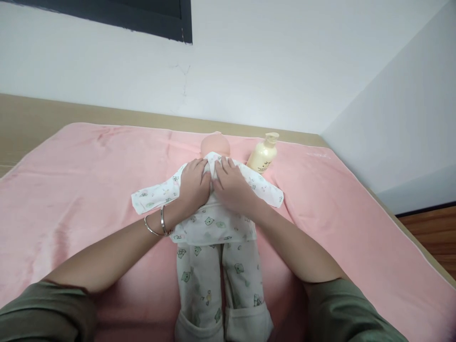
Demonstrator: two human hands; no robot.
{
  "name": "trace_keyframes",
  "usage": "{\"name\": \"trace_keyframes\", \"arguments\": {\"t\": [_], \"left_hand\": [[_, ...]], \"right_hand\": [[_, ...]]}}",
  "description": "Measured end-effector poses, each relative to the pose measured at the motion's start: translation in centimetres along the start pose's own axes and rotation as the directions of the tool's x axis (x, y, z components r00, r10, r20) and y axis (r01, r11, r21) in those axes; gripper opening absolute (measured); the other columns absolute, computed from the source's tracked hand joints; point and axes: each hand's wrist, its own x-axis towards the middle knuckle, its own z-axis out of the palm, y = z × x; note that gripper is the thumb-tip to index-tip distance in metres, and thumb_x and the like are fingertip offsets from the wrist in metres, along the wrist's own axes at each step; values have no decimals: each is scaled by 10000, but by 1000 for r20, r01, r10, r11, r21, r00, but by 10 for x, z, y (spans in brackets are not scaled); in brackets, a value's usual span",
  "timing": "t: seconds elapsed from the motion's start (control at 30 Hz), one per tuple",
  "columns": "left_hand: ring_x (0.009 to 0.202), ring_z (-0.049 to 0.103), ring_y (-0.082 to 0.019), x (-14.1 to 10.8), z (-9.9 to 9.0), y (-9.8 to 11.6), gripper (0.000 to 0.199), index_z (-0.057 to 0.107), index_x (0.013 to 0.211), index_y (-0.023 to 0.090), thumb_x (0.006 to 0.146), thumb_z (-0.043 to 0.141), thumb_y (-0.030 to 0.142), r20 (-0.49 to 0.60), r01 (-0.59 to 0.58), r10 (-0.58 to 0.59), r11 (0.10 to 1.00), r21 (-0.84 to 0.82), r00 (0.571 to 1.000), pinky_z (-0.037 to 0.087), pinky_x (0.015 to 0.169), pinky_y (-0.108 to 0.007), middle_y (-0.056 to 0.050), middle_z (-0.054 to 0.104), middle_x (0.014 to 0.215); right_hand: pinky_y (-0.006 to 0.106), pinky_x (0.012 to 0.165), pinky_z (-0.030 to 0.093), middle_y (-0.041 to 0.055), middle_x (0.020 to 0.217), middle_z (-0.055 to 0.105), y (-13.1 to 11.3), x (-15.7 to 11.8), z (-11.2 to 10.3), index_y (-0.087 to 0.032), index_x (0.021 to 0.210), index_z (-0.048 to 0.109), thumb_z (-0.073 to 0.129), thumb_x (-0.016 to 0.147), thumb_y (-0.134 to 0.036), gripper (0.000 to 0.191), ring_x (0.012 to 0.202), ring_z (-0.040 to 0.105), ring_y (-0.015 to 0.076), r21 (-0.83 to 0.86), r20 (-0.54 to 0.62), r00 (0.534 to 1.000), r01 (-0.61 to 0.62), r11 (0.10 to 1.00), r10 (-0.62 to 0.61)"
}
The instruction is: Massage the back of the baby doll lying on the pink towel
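A baby doll (215, 145) lies stretched out, its bald head away from me. It wears a white top (213, 223) with small green animal prints and matching trousers (199, 280). Both sleeves spread out sideways. My left hand (194, 185) rests flat on the upper left of the top, fingers extended toward the doll's head. Beside it, my right hand (233, 185) lies on the upper right of the top, fingers slightly spread. The thumbs almost meet at the middle. Neither hand holds anything. Which way the doll faces, I cannot tell.
A cream pump bottle (263, 154) leans to the right of the doll's head. Underneath is a pink blanket (107, 190) on a beige surface (32, 111). A white wall (249, 71) rises behind, with a dark frame (160, 19) at upper left.
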Motion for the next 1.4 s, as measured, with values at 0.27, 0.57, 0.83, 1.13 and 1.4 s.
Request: {"name": "trace_keyframes", "arguments": {"t": [0.27,0.57,0.83,1.13,1.4], "left_hand": [[1304,564,-265,-4,1,3,458,621,1259,155,916,332,251,-30,-4,1,997,-78,1000,400,1199,-474,-130,656,1355],[1261,586,-281,-5,0,4,461,620,1252,134,897,355,257,-37,47,-49,997,-60,998,439,1145,-462,-146,667,1331],[1240,593,-285,-5,1,4,447,624,1251,157,901,375,281,-42,33,-35,998,-45,999,446,1130,-465,-130,676,1315],[1225,594,-310,-6,-2,7,486,634,1252,128,875,406,333,-22,-1,1,1000,-14,1000,451,1119,-483,-151,678,1306],[1228,598,-308,-7,0,4,489,636,1262,134,859,413,296,-33,7,-9,998,-70,999,449,1122,-479,-147,682,1296]], "right_hand": [[634,1221,323,256,1588,430,38,21,-27,-21,1474,482,315,960,-149,555,1529,345,383,76,-56,988,-141,987,145],[580,1278,264,221,1595,441,1,8,-3,-19,1452,522,329,971,-228,558,1549,325,328,160,-111,993,54,986,-36],[570,1279,258,222,1630,383,5,9,-10,-13,1487,475,359,955,-196,575,1563,284,335,92,-174,984,44,995,-27],[583,1267,290,172,1615,426,8,9,-6,-69,1479,499,353,933,-141,570,1540,329,316,96,-271,958,126,987,-95],[496,1244,358,162,1548,522,15,15,-5,-92,1417,572,376,943,-176,519,1469,448,286,177,-132,990,64,982,-41]]}}
